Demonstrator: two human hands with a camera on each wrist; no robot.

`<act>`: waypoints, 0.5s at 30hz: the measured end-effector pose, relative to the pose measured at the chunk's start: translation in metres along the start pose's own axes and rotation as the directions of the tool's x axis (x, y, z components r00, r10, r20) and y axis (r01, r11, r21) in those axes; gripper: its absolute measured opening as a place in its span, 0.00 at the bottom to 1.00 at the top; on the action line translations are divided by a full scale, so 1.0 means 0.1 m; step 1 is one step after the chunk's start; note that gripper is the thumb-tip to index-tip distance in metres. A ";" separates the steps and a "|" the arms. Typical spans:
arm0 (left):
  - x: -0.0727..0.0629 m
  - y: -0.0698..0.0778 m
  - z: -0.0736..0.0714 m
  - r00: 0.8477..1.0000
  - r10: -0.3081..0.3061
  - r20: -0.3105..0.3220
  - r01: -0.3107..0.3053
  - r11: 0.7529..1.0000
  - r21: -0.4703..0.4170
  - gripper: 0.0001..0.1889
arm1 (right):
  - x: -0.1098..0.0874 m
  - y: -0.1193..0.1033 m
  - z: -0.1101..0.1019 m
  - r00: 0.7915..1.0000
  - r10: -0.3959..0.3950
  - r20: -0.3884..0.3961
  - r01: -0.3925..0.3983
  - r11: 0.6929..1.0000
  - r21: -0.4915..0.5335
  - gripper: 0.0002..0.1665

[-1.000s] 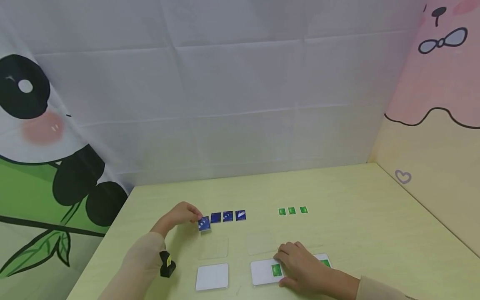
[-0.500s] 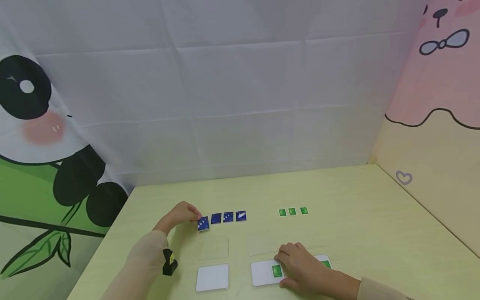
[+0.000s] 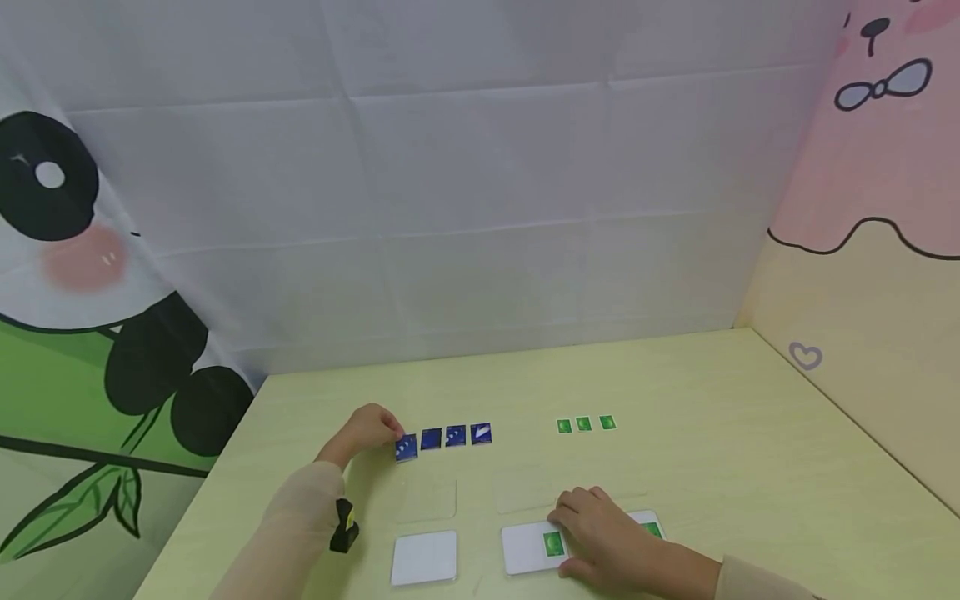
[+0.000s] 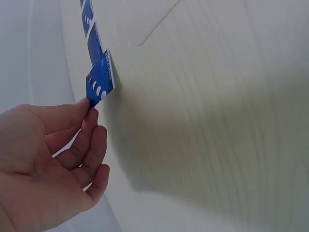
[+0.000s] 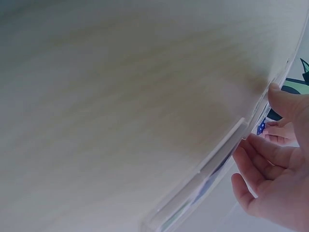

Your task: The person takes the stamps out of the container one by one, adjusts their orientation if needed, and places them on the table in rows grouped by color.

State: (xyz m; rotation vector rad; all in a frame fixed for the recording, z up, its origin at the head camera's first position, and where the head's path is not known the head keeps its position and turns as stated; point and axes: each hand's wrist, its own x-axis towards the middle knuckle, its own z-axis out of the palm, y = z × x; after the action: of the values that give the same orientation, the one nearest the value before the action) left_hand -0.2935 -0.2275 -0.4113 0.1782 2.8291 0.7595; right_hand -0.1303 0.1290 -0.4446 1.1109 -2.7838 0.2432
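Observation:
At the left of the table my left hand (image 3: 366,429) pinches a small blue card (image 3: 406,447) by its corner between thumb and fingers. In the left wrist view this blue card (image 4: 100,81) is tilted, with pale oval marks and a white edge. A row of similar blue cards (image 3: 456,435) lies beside it. My right hand (image 3: 603,533) rests across a white board (image 3: 522,546), fingertips near its far edge and thumb near its near edge. A green square card (image 3: 553,544) lies on the board beside the fingers; another green card (image 3: 652,528) shows past the hand.
Three green cards (image 3: 583,423) lie in a row farther back. A white rectangular board (image 3: 423,557) is left of the right hand. Faint clear rectangular outlines (image 3: 427,498) show on the table (image 3: 697,417). A white cloth (image 3: 480,183) hangs behind.
My left forearm has shifted slightly right. The pinched blue card has moved very slightly left and lies lower against the table. My right hand has not visibly moved.

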 end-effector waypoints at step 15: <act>0.11 -0.04 0.09 0.998 0.015 -0.064 -0.010 0.997 0.080 0.06 | 0.00 0.01 0.02 1.000 -0.008 -0.004 0.008 1.000 0.000 0.30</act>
State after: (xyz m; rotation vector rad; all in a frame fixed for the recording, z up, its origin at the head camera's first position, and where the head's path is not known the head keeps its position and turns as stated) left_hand -0.3020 -0.2246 -0.4230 0.1867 2.9238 0.6676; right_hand -0.1312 0.1294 -0.4463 1.1201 -2.7755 0.2438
